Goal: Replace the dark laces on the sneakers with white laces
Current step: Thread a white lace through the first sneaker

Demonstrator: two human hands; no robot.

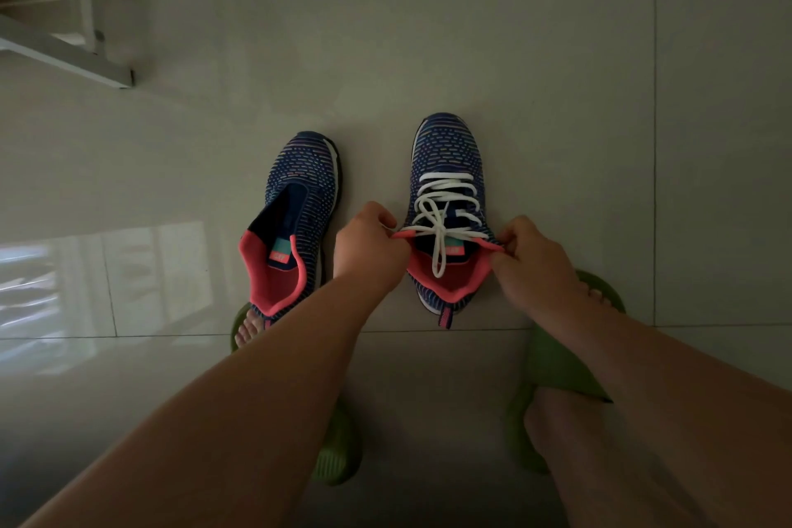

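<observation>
Forearms: nearest me, both reach down from the bottom edge toward the shoes.
Left hand point(369, 243): I have it curled round the left side of the right sneaker's collar, pinching lace and fabric there.
Right hand point(528, 253): it pinches the opposite collar edge; I judge the two hands spread the opening so the lace seats evenly.
Right sneaker point(445, 210): stands on the floor, toe away from me.
White lace point(441, 210): threaded through its eyelets, loose ends hanging into the pink lining.
Left sneaker point(291, 223): just beside, no lace visible, so its turn comes next.
Green slippers point(557, 360): on my feet, behind the shoes.
Tiled floor point(428, 34): under everything.
</observation>
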